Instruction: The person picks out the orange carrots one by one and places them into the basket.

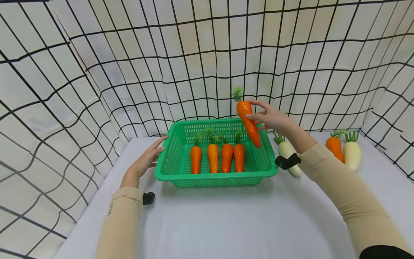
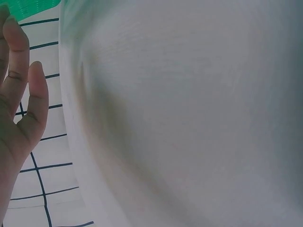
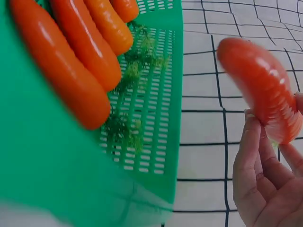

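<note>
A green plastic basket [image 1: 216,176] with slotted walls stands on the white table. Several orange carrots [image 1: 212,158] with leafy tops lie side by side in it. Above the basket's right part, my right hand [image 1: 270,117] pinches another carrot [image 1: 248,122] between thumb and fingers, its green top up and its tip slanting down to the right. That carrot [image 3: 260,80] also shows in the right wrist view, gripped near its thick end. My left hand [image 1: 147,160] rests its fairly straight fingers on the basket's left rim; in the left wrist view the fingers [image 2: 16,66] are only loosely bent.
Right of the basket lies a white radish [image 1: 286,149], partly behind the right wrist. Farther right, a carrot [image 1: 334,147] and another white radish [image 1: 353,154] lie together beyond the right forearm. White walls with a black grid [image 1: 229,54] enclose the back and sides.
</note>
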The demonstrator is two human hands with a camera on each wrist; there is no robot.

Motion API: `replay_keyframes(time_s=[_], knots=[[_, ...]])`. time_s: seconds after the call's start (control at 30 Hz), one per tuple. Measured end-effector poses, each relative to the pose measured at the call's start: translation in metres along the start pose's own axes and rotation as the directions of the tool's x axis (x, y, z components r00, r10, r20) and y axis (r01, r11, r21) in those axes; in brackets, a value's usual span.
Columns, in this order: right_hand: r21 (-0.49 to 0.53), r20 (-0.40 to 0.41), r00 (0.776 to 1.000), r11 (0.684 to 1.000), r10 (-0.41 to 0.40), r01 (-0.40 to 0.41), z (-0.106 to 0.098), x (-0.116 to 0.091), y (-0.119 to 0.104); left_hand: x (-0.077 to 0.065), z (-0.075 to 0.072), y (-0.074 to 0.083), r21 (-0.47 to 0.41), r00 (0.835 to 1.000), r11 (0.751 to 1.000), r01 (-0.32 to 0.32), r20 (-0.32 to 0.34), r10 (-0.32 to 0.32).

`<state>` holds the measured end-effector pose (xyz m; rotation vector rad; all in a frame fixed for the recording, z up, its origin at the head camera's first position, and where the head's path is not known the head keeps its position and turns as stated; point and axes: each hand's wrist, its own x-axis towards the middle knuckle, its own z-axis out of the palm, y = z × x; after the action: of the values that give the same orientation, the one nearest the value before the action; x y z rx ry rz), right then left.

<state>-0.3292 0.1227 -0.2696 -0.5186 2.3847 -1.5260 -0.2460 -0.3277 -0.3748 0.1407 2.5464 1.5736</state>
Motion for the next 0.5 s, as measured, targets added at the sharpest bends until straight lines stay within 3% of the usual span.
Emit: replay_keyframes(time_s=[0.27,0.5], knots=[[0.119,0.047,0.999,0.993,0.012,-0.018,0.024,0.024,0.002,0.001,0.003,-0.002,0.004,1.000,1.000,-0.003,0.004,0.003],[0.094,0.078,0.996,0.994,0.053,-0.061,0.045,0.040,0.000,0.000,0.002,-0.001,0.018,1.000,1.000,-0.007,0.000,0.007]])
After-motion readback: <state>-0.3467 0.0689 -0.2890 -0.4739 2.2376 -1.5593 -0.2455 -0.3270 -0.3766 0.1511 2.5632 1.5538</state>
